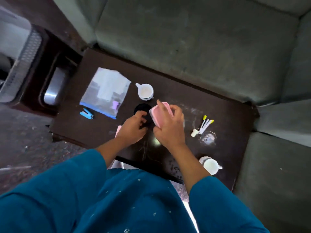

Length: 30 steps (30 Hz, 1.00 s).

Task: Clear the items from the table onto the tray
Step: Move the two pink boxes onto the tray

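**A:** Your right hand is wrapped around a pink lidded container, lifted and tilted, its long axis running from near your palm up and away toward the far mug. So that hand is full.

**B:** And your left hand?

**A:** Curled narrow, fingertips on or just over a black round object that sits on the dark table just left of the container. I cannot tell whether it is a lid or a coaster, nor whether you have actually pinched it. A second pink piece peeks out from under your left wrist.

**B:** What does the next move turn on?

**A:** Where the tray lies. I cannot make out a tray for certain; a shiny strip at the table's near edge, by your lap, might be one. If so, the container has to travel back toward you.

**B:** What remains?

**A:** Most of it. To your left lie a clear zip bag and, just in front of it, a blue stapler; your left hand is nearer those. To your right, the yellow-capped syringes and the near mug at the table's edge suit the right hand once it is free.
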Available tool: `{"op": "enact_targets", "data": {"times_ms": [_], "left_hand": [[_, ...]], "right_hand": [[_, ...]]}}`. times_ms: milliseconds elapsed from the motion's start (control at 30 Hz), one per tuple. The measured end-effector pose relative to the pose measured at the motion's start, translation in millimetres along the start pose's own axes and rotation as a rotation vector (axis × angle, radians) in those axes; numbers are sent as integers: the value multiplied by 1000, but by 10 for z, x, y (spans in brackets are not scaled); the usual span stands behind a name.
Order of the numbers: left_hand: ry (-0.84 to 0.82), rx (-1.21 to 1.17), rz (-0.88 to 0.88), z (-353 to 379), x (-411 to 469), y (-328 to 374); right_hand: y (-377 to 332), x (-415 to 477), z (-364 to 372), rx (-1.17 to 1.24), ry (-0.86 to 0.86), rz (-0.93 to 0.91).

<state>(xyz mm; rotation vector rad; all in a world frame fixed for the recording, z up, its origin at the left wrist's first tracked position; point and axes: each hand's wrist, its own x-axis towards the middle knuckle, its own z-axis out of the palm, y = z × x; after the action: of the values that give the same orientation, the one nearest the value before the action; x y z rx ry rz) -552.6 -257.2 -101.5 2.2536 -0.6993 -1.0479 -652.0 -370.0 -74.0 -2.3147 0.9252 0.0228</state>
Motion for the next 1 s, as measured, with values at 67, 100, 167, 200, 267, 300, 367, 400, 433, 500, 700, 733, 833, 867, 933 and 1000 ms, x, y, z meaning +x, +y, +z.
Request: {"op": "enact_targets", "data": {"times_ms": [67,100,167,200,267,300,367,400,433,500,700,733,833,867,933,1000], "left_hand": [[-8,81,-5,-145,-92,-307],[-20,133,-2,-181,-122,-433],[-48,221,-36,-215,-146,-686],[-66,261,-45,-213,-138,-793],[-108,361,-12,-182,-96,-957],[-127,410,16,-168,-70,-1045],[-144,485,63,-141,-6,-1195],[-149,524,78,-124,33,-1267],[-163,568,95,-102,72,-1316],[-199,655,122,-44,141,-1434],[-208,753,214,109,234,-1634],[-213,715,219,85,254,-1644],[-210,568,194,-85,264,-1659],[-188,526,175,-170,250,-1674],[-131,477,153,-357,216,-1718],[-60,439,147,-619,161,-1770]], "right_hand": [[-154,-25,153,-16,-56,-33],[-201,-46,225,-30,-85,-47],[-283,-88,418,-48,-133,-76],[-309,-101,512,-44,-146,-82],[-334,-108,663,-43,-159,-90],[-340,-101,744,-43,-158,-91],[-332,-70,880,-51,-153,-103],[-330,-49,935,-56,-147,-120],[-318,-29,973,-62,-139,-138],[-296,30,1080,-79,-125,-167],[-309,151,1277,-109,-108,-217],[-341,180,1293,-115,-112,-225],[-469,252,1307,-124,-105,-230],[-540,277,1303,-119,-98,-230],[-703,334,1287,-123,-84,-230],[-931,422,1264,-124,-74,-251]]}}
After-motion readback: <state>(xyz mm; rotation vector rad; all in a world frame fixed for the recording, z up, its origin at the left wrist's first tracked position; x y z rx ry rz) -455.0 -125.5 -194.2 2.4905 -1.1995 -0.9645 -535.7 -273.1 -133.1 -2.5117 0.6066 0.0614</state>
